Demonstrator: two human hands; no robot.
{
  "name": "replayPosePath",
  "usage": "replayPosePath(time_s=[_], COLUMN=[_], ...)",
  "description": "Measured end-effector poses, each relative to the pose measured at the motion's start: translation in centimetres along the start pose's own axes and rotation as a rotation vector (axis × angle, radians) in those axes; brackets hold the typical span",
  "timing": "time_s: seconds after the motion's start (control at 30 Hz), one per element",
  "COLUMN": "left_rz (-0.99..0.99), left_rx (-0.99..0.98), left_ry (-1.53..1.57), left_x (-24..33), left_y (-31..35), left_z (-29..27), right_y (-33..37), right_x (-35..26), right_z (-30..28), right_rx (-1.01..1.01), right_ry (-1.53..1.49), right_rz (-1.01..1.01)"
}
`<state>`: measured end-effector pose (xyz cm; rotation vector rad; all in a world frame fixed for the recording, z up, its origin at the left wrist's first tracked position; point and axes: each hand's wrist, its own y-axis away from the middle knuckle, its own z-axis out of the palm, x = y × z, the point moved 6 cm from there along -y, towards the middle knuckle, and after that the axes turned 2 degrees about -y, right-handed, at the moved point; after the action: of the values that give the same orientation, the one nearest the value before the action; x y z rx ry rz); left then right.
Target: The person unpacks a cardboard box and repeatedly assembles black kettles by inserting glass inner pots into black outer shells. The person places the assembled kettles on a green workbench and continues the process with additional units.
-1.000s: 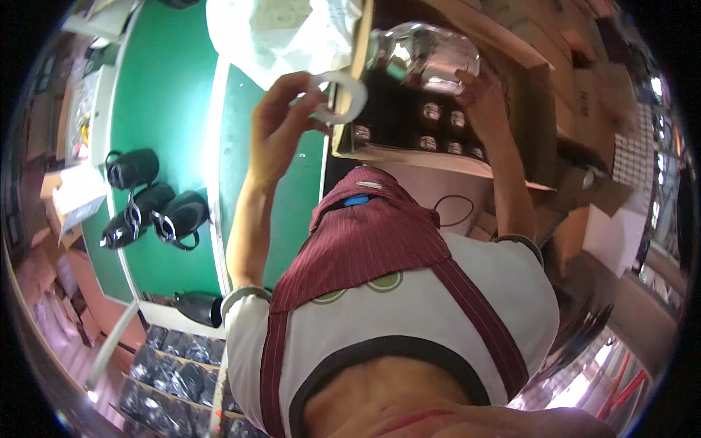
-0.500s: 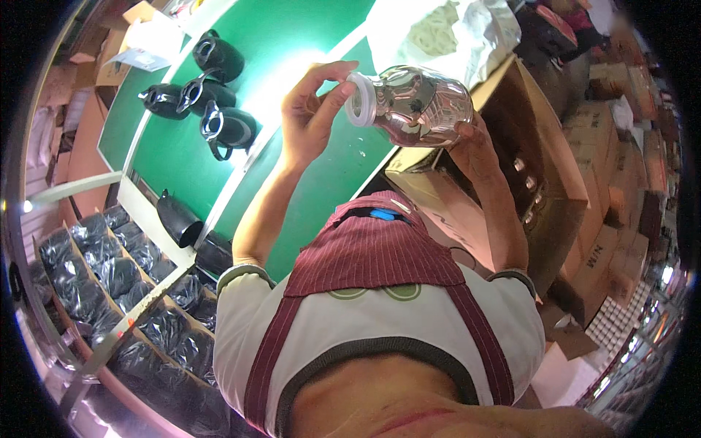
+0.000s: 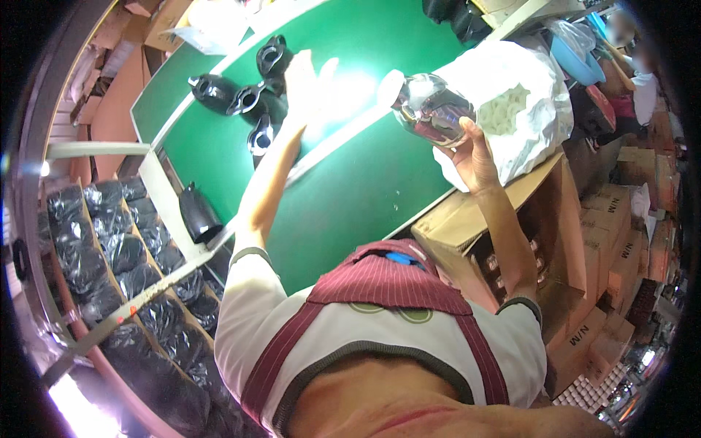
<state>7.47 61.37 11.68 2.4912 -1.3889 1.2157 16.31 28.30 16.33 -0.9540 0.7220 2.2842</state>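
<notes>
My right hand (image 3: 473, 150) grips a silvery, mirrored glass flask liner (image 3: 436, 109) by its rounded base. The liner lies tilted above the green table (image 3: 350, 197), its neck with a white ring (image 3: 391, 89) pointing left. My left hand (image 3: 303, 84) is stretched out over the table, fingers and thumb apart and partly washed out by glare. It is beside a group of black jugs with handles, nearest to the far jug (image 3: 273, 57). Another black jug (image 3: 254, 102) is partly behind my left wrist.
A white bag of pale rings (image 3: 504, 80) sits right of the liner. Below it stands an open cardboard box (image 3: 456, 219) with shiny liners inside. At left, a divided carton holds black items in plastic (image 3: 120, 252). A lone black jug (image 3: 197, 212) stands near the table's edge.
My left hand has let go of the liner's neck and moved left to the black jugs. My right hand still holds the liner. The whole view has shifted.
</notes>
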Motion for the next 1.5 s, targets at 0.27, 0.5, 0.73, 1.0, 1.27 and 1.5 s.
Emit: replayPosePath(time_s=[0.27, 0.5, 0.73, 1.0, 1.27, 1.5], left_rz=[-0.111, -0.268, 0.502, 0.441, 0.415, 0.205], left_rx=[0.143, -0.059, -0.072, -0.121, -0.049, 0.146], left_ry=[-0.605, 0.566, 0.436, 0.440, 0.420, 0.610], left_x=[-13.0, 0.4, 15.0, 17.6, 17.5, 11.9], left_y=[-6.5, -1.8, 2.4, 2.8, 2.1, 0.2], left_z=[0.2, -9.7, -9.4, -10.1, -10.4, -4.5], right_y=[-5.2, -6.7, -5.0, -4.0, -5.0, -9.7], right_x=[-0.2, -0.1, 0.8, 2.3, -0.1, -3.4], right_z=[-2.5, -3.4, 0.4, -4.9, -4.1, -1.7], right_rx=[0.022, -0.041, -0.359, -0.330, -0.238, -0.240], right_ry=[-0.077, -0.072, 0.304, -0.110, -0.109, 0.143], right_rz=[0.051, 0.091, -0.060, 0.180, -0.006, -0.232])
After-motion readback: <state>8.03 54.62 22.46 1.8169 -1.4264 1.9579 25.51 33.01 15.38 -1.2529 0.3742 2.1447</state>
